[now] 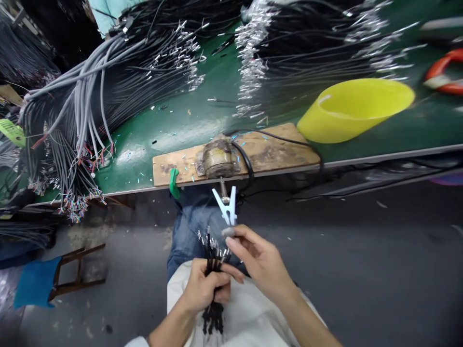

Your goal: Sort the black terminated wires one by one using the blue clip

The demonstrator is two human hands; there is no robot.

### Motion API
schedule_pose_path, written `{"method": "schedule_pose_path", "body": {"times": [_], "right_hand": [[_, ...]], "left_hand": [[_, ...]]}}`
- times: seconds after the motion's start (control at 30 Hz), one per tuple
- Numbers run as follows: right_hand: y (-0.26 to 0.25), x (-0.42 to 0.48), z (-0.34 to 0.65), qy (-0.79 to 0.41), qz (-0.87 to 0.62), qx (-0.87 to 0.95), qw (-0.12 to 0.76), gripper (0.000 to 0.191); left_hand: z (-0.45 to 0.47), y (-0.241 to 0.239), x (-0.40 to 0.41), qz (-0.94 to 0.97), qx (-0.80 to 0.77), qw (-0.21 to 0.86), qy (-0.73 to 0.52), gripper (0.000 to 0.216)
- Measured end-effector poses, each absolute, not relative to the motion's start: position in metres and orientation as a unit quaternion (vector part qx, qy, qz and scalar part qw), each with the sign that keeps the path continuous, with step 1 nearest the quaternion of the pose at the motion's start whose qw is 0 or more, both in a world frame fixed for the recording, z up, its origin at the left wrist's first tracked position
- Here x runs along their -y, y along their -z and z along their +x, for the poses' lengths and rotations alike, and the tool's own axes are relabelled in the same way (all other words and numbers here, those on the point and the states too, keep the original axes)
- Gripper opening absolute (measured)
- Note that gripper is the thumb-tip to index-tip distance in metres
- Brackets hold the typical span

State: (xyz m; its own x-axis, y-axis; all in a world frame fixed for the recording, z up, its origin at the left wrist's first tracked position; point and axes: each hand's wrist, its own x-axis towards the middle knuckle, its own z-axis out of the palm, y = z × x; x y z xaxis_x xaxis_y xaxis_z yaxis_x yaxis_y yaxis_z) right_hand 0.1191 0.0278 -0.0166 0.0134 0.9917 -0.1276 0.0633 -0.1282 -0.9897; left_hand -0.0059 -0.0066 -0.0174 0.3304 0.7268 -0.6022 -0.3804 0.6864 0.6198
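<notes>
My left hand [202, 286] is closed round a bunch of short black wires [213, 260] with metal tips, held upright over my lap. My right hand [258, 260] sits just to the right of the bunch, fingers pinched on the tips at its top. A white plastic clip [227, 206] hangs just above my right fingers, below a small rusty metal device [217, 159] mounted on a wooden board [275, 149] at the bench edge.
The green bench [188, 120] carries big heaps of black wires [307, 43] with metal tips and grey cables [83, 91] spilling over its left end. A yellow plastic tub [354, 108] lies tilted at right. A blue-seated stool [39, 282] stands on the floor at left.
</notes>
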Motion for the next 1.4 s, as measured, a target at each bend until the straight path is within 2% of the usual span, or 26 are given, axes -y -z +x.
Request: {"method": "schedule_pose_path", "body": {"times": [0.1, 0.17, 0.27, 0.43, 0.6, 0.73, 0.97, 1.13, 1.3, 1.4], "right_hand": [[0.013, -0.028, 0.121, -0.502, -0.519, 0.548, 0.422, 0.019], [0.010, -0.028, 0.123, -0.518, -0.498, 0.571, 0.396, 0.025], [0.007, -0.026, 0.129, -0.538, -0.476, 0.566, 0.405, 0.030], [0.003, -0.019, 0.140, -0.614, -0.412, 0.516, 0.432, 0.026], [0.012, -0.022, 0.133, -0.657, -0.463, 0.380, 0.457, 0.031], [0.018, -0.029, 0.120, -0.648, -0.496, 0.322, 0.481, 0.036], [0.028, -0.030, 0.113, -0.617, -0.495, 0.336, 0.511, 0.034], [0.028, -0.034, 0.107, -0.584, -0.491, 0.408, 0.501, 0.033], [0.030, -0.031, 0.106, -0.582, -0.489, 0.411, 0.504, 0.041], [0.039, -0.018, 0.111, -0.603, -0.485, 0.440, 0.456, 0.043]], "left_hand": [[-0.007, 0.008, 0.005, 0.189, -0.453, 0.800, -0.346, 0.013], [-0.007, 0.006, 0.007, 0.185, -0.436, 0.803, -0.362, 0.014], [-0.006, 0.008, 0.010, 0.167, -0.406, 0.809, -0.391, 0.021], [-0.006, 0.011, 0.013, 0.142, -0.369, 0.821, -0.412, 0.031], [-0.004, 0.008, 0.006, 0.130, -0.363, 0.830, -0.402, 0.029], [-0.004, 0.002, -0.002, 0.153, -0.376, 0.816, -0.412, 0.026], [-0.011, 0.002, -0.007, 0.151, -0.369, 0.800, -0.449, 0.024], [-0.012, 0.007, -0.011, 0.147, -0.392, 0.780, -0.465, 0.024], [-0.014, 0.005, -0.017, 0.118, -0.395, 0.760, -0.503, 0.027], [-0.015, 0.001, -0.018, 0.125, -0.389, 0.739, -0.535, 0.027]]}}
